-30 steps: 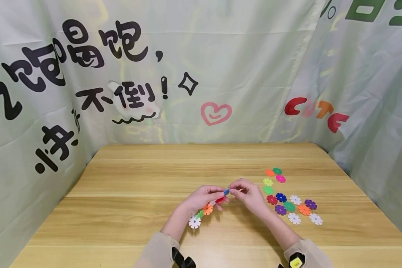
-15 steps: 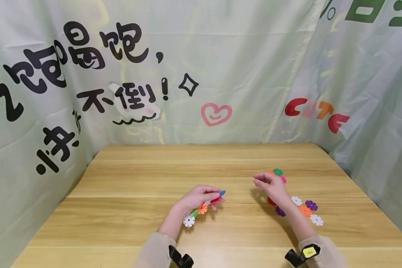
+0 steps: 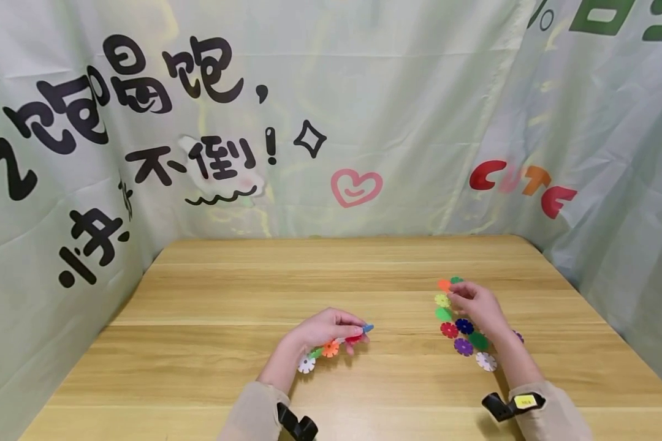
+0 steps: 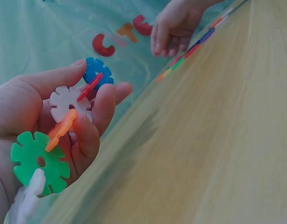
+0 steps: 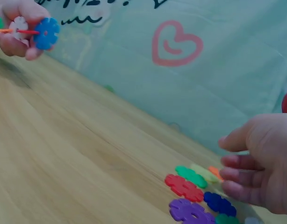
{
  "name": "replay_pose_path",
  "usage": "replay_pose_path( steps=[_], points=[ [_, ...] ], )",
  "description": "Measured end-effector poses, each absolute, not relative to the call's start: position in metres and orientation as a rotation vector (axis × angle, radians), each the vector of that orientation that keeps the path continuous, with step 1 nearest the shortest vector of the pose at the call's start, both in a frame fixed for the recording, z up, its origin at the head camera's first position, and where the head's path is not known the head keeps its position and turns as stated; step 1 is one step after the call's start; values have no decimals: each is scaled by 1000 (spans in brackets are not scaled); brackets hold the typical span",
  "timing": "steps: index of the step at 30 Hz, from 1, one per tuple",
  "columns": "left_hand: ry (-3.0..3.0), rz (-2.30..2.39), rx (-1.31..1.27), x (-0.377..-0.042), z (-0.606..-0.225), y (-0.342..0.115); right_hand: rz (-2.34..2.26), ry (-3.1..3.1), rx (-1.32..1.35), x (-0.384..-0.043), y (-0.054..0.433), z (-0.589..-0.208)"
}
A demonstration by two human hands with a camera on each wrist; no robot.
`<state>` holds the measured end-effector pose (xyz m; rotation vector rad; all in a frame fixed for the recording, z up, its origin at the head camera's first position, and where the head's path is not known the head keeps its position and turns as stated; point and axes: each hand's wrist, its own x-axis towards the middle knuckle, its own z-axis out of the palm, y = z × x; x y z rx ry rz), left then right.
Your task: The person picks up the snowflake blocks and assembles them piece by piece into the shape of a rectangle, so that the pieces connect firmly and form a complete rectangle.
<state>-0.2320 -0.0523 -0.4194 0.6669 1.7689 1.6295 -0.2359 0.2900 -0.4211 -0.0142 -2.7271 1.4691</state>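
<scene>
The left hand [image 3: 324,327] has its grip curled around a chain of notched discs [image 4: 62,129], held above the tabletop [image 3: 209,361], the blue disc [image 4: 94,70] by the thumb. The right hand [image 3: 480,309], thumb and fingers apart, hovers over loose discs [image 3: 461,325]; a printed cloth [image 3: 414,110] hangs behind.

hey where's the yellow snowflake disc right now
In the head view, the yellow snowflake disc lies on the right half of the table, between an orange disc and a light green disc, just left of the right hand.
</scene>
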Motion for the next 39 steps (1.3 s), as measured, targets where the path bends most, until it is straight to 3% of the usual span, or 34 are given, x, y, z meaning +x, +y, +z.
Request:
replay_pose_path(
  steps=[15,29,39],
  points=[
    [1823,1548,705,-235,-412,-52,932,-2933,83,-250,279,-426],
    [1846,1548,701,-235,-413,-55,1108,-2870,41,-243,281,-418],
    [1842,1570,677,-235,-415,-56,1367,-2805,161,-231,254,-404]
  ],
)
